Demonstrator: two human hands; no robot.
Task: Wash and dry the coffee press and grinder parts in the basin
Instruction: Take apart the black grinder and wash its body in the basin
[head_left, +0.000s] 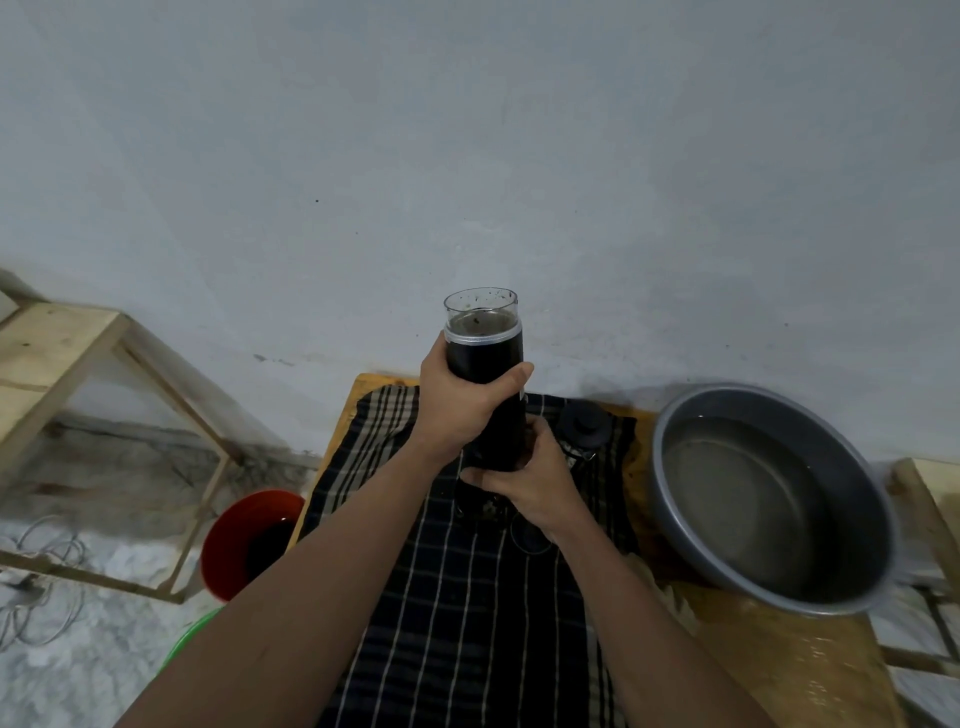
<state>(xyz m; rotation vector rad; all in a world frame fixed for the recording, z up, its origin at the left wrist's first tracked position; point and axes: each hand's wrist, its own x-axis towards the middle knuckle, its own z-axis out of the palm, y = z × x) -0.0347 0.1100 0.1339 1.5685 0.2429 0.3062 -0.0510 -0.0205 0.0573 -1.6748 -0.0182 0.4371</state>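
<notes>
Grinder, black with a clear speckled top, stands upright above the checked cloth. Left hand wraps its body; right hand grips its base. Grey basin, seemingly holding water, sits to the right on the wet wooden table.

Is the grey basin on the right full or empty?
Partly full: the grey basin holds shallow clear water, its waterline visible along the inner wall.
</notes>
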